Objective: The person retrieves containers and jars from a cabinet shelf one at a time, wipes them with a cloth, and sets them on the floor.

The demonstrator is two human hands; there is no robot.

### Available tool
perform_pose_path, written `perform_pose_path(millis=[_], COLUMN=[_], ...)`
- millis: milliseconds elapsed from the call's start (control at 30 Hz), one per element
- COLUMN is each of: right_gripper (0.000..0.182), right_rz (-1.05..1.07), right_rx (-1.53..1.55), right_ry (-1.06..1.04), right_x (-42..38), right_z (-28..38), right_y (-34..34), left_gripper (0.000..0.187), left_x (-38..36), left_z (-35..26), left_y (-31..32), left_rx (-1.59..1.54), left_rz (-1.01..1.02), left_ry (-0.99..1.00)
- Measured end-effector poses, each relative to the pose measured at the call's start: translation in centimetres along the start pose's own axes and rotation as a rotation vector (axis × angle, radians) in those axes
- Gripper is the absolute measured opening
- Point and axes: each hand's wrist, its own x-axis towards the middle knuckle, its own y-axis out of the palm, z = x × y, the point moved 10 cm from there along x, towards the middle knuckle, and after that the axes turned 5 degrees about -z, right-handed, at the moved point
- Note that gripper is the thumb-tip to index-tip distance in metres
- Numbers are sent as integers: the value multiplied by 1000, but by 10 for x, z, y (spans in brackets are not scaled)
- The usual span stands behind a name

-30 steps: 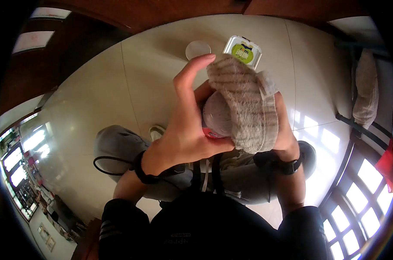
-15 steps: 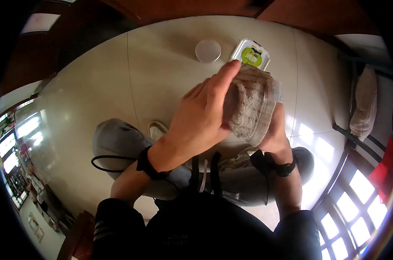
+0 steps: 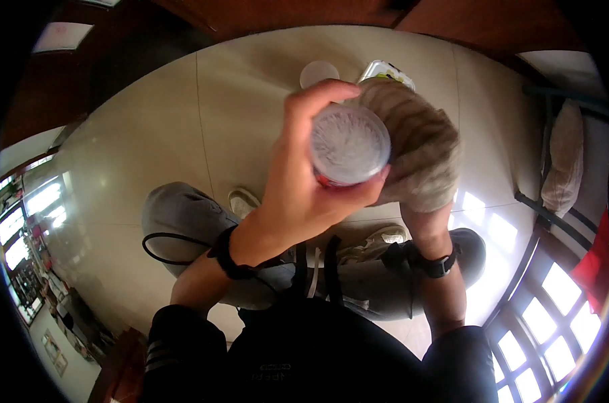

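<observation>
My left hand (image 3: 294, 191) curls around a round clear plastic tub (image 3: 350, 144), thumb and fingers closed on its sides. The tub's round end, whitish and streaked, faces me, and a bit of red shows low on its side. Just right of it, a grey-brown towel (image 3: 422, 144) hangs bunched over my right hand (image 3: 425, 218). That hand grips the towel, though its fingers are hidden under the cloth. Beyond my hands, a round translucent lid (image 3: 319, 72) lies on the floor. Near it is a white and green pack (image 3: 388, 72), partly covered by the towel.
I sit low over a pale tiled floor (image 3: 251, 101), my knees and shoes below my hands. Brown wooden panels (image 3: 304, 12) border the far side. A metal rack (image 3: 546, 208) with a light cushion-like thing (image 3: 565, 158) stands at right, near a paned window (image 3: 553, 316).
The towel has come off the tub and moved right with my right hand. My left hand has turned the tub so its round end faces me.
</observation>
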Motion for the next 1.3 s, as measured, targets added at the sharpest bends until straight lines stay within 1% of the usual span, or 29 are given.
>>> perform_pose_path(millis=[67,100,133,167,200,233,300,433,533,567,633,667,733,767,833,933,967,1033,1100,1133,1167,1233,1267,1300], right_gripper=[54,52,50,47,45,44,44,49,53,54,54,55,56,56,58,60,61,62,64,65,64,63,62,61], right_rz=[-59,-17,27,-9,44,152,269,324,313,299,266,249,239,221,169,99,91,100,162,194,201,193,184,172], right_rx=[160,276,392,348,52,-68,-147,2,118,158,25,-41,-14,18,125,339,436,711,1060,1218,828,240,49,39], right_ry=[18,94,171,131,145,122,129,235,279,288,155,88,146,151,151,142,146,185,251,317,46,-288,-360,-367], right_x=[3,6,9,12,8,5,-2,-11,-15,-16,-14,-13,-14,-14,-13,-15,-16,-19,-22,-24,-22,-25,-25,-24], right_z=[-1,-1,-3,-12,-24,-31,-35,-10,3,5,11,13,-7,-10,-11,-5,-3,3,10,11,24,45,50,50], right_y=[-3,4,13,12,15,26,42,60,63,63,58,56,49,46,38,30,29,31,39,46,40,40,39,38], left_gripper=[68,61,60,60,60,60,61,65,62,62,62,62,62,62,62,56,54,49,47,46,45,43,44,44], left_x=[1,3,5,7,8,9,10,11,15,13,10,11,11,12,14,7,5,2,2,1,0,-2,-2,-1], left_z=[11,15,15,15,16,14,10,4,8,11,16,12,1,-1,-6,6,8,12,16,17,18,20,20,21], left_y=[-4,-5,-4,-3,-3,-2,-1,1,-6,-6,-4,-6,-11,-11,-10,-2,-2,-2,-6,-8,-8,-10,-10,-10], left_rx=[-203,-324,-374,-422,-470,-490,-455,-438,-467,-469,-474,-452,-408,-385,-340,-524,-537,-564,-558,-554,-565,-589,-586,-582], left_rz=[-8,-24,-27,-29,-31,-5,-1,-16,-55,-45,-27,-66,-145,-127,-88,-88,-88,-91,-115,-127,-134,-147,-142,-138], left_ry=[-154,-214,-238,-261,-285,-272,-235,-205,-172,-193,-234,-201,-134,-107,-55,-178,-199,-242,-258,-267,-288,-327,-345,-360])
